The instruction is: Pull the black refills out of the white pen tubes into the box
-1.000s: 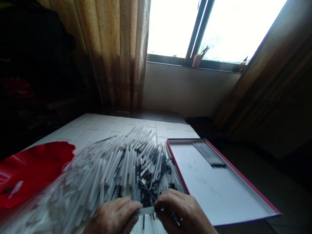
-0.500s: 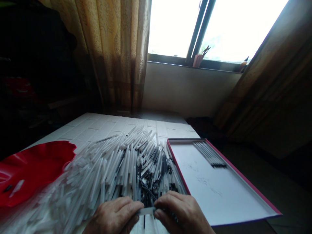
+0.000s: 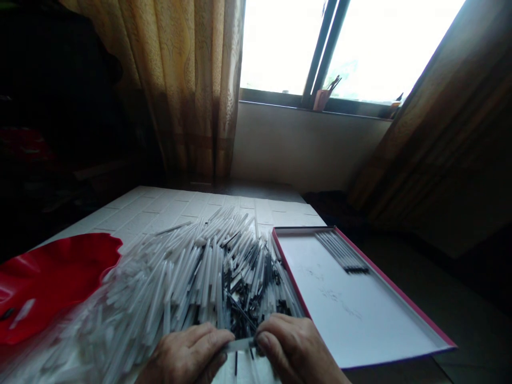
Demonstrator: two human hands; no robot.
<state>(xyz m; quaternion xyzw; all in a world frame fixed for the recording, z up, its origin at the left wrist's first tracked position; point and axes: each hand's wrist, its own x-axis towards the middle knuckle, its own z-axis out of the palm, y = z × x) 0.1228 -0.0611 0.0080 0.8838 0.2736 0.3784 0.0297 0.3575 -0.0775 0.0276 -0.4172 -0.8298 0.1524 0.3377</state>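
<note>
My left hand pinches one end of a short translucent plastic tube, which looks like a pen barrel. On its other end my right hand is closed, thumb against fingers, and something dark shows at those fingertips. The tube lies level between both hands, low in the view and just in front of a big heap of clear and whitish tubes. Thin black sticks and small black parts are mixed into the heap's right side.
Right of the heap lies a shallow white tray with a red rim. A row of clear tubes with black ends rests along its far right side. A wavy red bowl stands at left on the white brick-patterned tabletop.
The whole view has shifted slightly. My right thumb and fingers have moved a little at the tube's right end; both hands still grip the tube.
</note>
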